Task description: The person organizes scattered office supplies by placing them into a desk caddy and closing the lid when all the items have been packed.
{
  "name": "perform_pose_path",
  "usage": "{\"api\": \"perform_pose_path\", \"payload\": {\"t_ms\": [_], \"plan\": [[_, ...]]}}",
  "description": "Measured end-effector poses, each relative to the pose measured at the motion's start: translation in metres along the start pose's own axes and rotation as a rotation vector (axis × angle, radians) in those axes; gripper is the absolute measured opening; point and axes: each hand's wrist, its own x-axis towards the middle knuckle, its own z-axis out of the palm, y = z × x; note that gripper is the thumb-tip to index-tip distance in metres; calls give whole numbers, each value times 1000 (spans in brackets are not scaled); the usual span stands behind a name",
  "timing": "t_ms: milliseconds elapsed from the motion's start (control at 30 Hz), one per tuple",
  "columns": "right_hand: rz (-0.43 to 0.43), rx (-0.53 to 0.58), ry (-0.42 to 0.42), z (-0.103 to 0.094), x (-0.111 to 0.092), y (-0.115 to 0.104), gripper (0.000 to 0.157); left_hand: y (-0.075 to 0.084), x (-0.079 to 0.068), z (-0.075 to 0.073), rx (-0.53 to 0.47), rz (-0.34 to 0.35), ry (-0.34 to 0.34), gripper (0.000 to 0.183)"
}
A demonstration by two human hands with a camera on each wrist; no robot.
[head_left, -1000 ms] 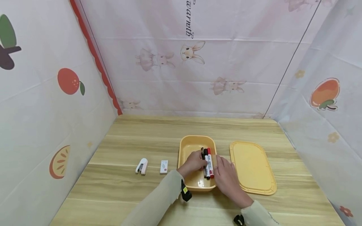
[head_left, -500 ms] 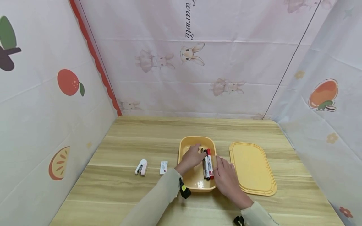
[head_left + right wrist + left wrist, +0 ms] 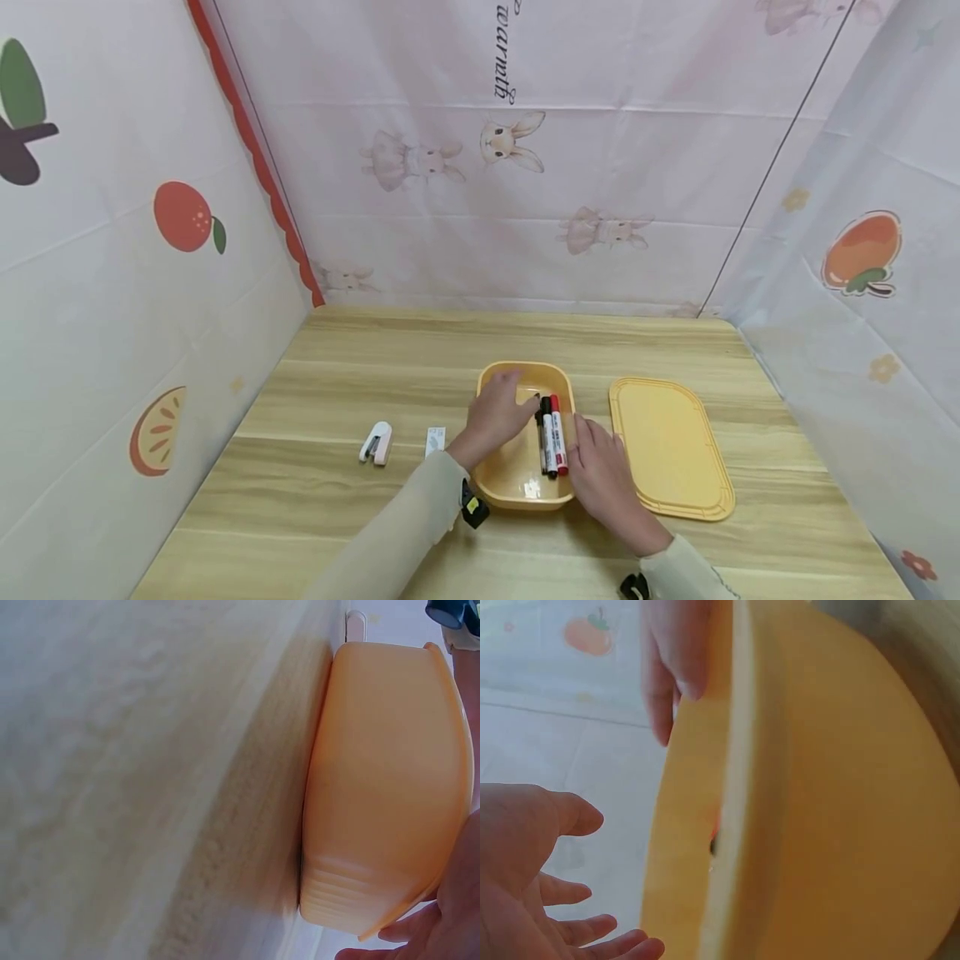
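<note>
Two bare hands, one yellow box [image 3: 522, 503] and three pens occupy the middle of one wood-grained table [image 3: 360, 367]. The left hand [image 3: 499, 412] is over the left part of the box, its fingers spread apart and holding nothing; the thumb tip appears next to the pens, though contact cannot be told. The right hand [image 3: 602, 473] rests at the right-hand rim; whether thumb and fingers pinch that rim or merely lie against it cannot be told.

All three pens lie inside the box, side by side along its right wall: one slim dark pen [image 3: 538, 414], one black-capped marker [image 3: 550, 442] in the centre of the row, and one red-capped marker [image 3: 558, 442] nearest the wall.

One flat yellow lid [image 3: 670, 446] lies on the table to the right, apart from the box. To the left lie two smaller articles: one white stapler [image 3: 377, 443] and one small white carton [image 3: 434, 440], the latter nearer the box and partly covered by the left sleeve [image 3: 405, 521]. Two black wrist devices, one per arm, are visible: left device [image 3: 472, 506], right device [image 3: 635, 586]. Three printed fabric panels enclose the table: left, rear and right.
</note>
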Motion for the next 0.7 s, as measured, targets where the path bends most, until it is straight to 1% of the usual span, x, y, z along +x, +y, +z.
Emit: {"api": "perform_pose_path", "payload": {"t_ms": [133, 300, 400, 533, 700], "plan": [[9, 2, -9, 0, 1, 0, 56, -4, -4, -10, 31, 25, 68, 69], [6, -5, -5, 1, 1, 1, 55, -12, -9, -23, 123, 80, 162, 67], [3, -8, 0, 1, 1, 1, 55, -18, -13, -30, 166, 101, 200, 65], [11, -5, -10, 1, 1, 1, 55, -28, -17, -39, 194, 94, 222, 64], [27, 0, -27, 1, 1, 0, 55, -43, -23, -50, 220, 44, 227, 64]]}}
